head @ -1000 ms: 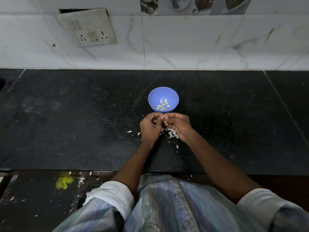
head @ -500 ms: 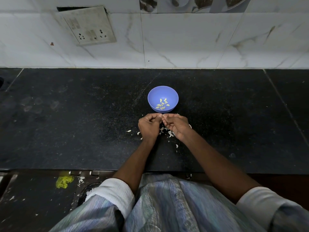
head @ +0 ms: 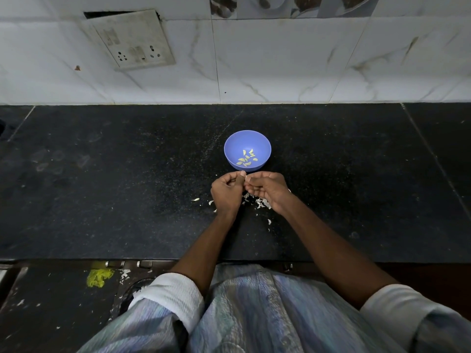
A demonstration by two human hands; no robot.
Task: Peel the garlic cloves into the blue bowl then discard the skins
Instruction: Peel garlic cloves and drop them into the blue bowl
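Note:
A small blue bowl (head: 230, 146) stands on the black stone counter and holds several peeled garlic cloves (head: 246, 158). Just in front of it my left hand (head: 227, 193) and my right hand (head: 267, 188) meet, fingers curled, pinching a small garlic clove (head: 246, 177) between their fingertips; only a pale sliver of it shows. White garlic skins (head: 260, 202) lie scattered on the counter under and beside my right hand.
The black counter (head: 102, 187) runs wide to both sides, backed by a white tiled wall with a switch-and-socket plate (head: 135, 42). Its front edge lies near my body. Below on the left, skin scraps and a yellow clump (head: 99, 276) lie on a dark surface.
Both hands have stayed together in front of the bowl, shifting slightly toward it while working the clove. The bowl and skins have not moved.

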